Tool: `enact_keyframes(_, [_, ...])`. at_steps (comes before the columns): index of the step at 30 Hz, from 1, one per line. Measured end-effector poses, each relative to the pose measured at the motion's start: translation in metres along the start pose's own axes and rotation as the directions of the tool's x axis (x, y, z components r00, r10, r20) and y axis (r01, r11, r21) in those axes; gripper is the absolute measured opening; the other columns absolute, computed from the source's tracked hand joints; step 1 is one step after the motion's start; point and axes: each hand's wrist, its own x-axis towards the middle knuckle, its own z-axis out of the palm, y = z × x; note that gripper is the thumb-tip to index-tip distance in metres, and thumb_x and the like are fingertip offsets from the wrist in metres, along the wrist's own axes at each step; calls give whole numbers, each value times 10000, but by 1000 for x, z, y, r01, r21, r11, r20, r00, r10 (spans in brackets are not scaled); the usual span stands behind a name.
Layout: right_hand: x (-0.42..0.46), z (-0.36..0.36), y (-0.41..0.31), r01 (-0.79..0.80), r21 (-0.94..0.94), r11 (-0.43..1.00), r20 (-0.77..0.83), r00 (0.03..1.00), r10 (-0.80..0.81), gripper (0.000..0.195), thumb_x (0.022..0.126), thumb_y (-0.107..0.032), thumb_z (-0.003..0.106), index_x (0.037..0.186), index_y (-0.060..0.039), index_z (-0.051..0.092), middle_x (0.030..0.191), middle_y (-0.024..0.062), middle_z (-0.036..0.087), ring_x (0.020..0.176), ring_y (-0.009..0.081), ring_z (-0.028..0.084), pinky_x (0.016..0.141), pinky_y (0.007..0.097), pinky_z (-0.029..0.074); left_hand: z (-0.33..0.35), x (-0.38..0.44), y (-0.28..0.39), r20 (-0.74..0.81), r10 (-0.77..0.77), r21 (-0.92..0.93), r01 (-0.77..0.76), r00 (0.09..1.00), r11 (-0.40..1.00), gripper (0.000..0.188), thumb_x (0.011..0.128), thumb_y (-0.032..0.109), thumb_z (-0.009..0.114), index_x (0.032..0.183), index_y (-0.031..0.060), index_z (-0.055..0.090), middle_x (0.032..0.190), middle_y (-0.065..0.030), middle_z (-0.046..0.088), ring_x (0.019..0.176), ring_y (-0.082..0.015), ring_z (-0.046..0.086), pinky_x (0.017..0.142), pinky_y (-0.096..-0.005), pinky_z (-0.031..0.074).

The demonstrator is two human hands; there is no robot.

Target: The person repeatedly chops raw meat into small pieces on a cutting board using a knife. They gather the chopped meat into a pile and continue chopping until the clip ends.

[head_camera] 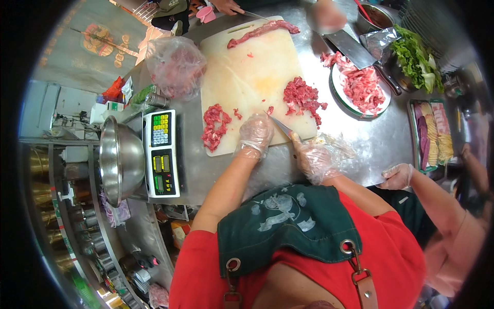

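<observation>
A large white plastic cutting board (pixel 262 77) lies on the steel worktop. My left hand (pixel 256 133), in a clear plastic glove, rests with its fingers curled at the board's near edge; whether it holds meat is hidden. My right hand (pixel 312 158), gloved too, grips a knife (pixel 281 125) whose tip points at a small scrap of raw meat (pixel 270 110) beside the left fingers. Piles of cut raw red meat lie at the board's left (pixel 216 127) and right (pixel 303 96). A long strip of raw meat (pixel 262 33) stretches across the far end.
Left stand a bag of meat (pixel 175 67), a digital scale (pixel 162 154) and a steel bowl (pixel 121 162). Right are a cleaver (pixel 353 48) over a plate of sliced meat (pixel 364 90), lettuce (pixel 417 58) and a food tray (pixel 430 135). Other people's hands (pixel 227 5) (pixel 397 176) are near the worktop.
</observation>
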Motion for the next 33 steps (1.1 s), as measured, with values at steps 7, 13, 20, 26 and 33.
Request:
enact_keyframes(7, [-5, -4, 3, 7, -31, 1000, -140, 990, -12, 549, 845, -72, 483, 1391, -67, 417, 886, 254, 635, 780, 398, 635, 696, 488, 505, 0, 1, 0, 19, -14, 12, 13, 1000, 1000, 212, 854, 198, 524, 770, 75, 675, 801, -151, 671, 719, -306, 672, 645, -423, 553])
enact_keyframes(13, [6, -11, 1, -21, -8, 1000, -90, 996, 20, 598, 828, -61, 510, 1414, -108, 403, 918, 231, 605, 761, 390, 619, 654, 488, 499, 3, 2, 1, 49, -63, -21, 64, 997, 998, 190, 819, 216, 543, 793, 75, 668, 817, -152, 666, 760, -315, 665, 675, -431, 544])
enact_keyframes(20, [-7, -9, 5, -3, -110, 994, -124, 992, -10, 533, 871, -104, 517, 1390, -78, 398, 869, 231, 623, 801, 385, 644, 651, 466, 515, 2, 0, -1, 53, -58, 35, 57, 997, 998, 181, 813, 205, 543, 796, 81, 674, 808, -151, 674, 766, -308, 669, 682, -425, 548])
enact_keyframes(26, [15, -4, -8, -76, -44, 996, -110, 991, 71, 510, 861, -83, 455, 1371, -83, 449, 865, 219, 627, 769, 384, 644, 671, 476, 512, 10, 2, -4, 58, -23, -7, 23, 998, 1000, 181, 783, 213, 543, 807, 68, 647, 828, -157, 653, 759, -334, 649, 686, -445, 531])
enact_keyframes(33, [20, -37, 0, -225, 513, 828, 194, 971, 143, 512, 888, -204, 487, 1386, -88, 458, 1049, 235, 660, 992, 374, 631, 898, 427, 463, 4, 2, 0, 61, -70, 18, 69, 996, 997, 169, 800, 161, 523, 784, 75, 668, 819, -155, 676, 764, -317, 669, 695, -429, 551])
